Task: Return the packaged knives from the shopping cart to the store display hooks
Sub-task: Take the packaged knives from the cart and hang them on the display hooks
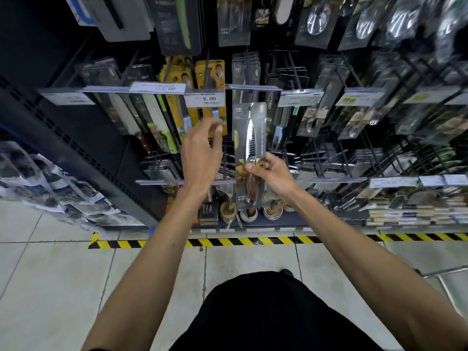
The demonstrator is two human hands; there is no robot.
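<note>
The display rack [76, 153] is carrying rows of hung packs. The cart is lying out of view, so I cannot tell how many knives are left. The packaged knife [249, 138] is standing upright just right of the price tag [204, 100], its top seemingly not yet on a hook. The right hand [271, 173] is pinching the pack's lower half. The left hand [200, 150] is hovering just below the tag, its fingers loosely curled and holding nothing. The tag is reading "8.00", while the pack's lettering is showing too blurred to read.
</note>
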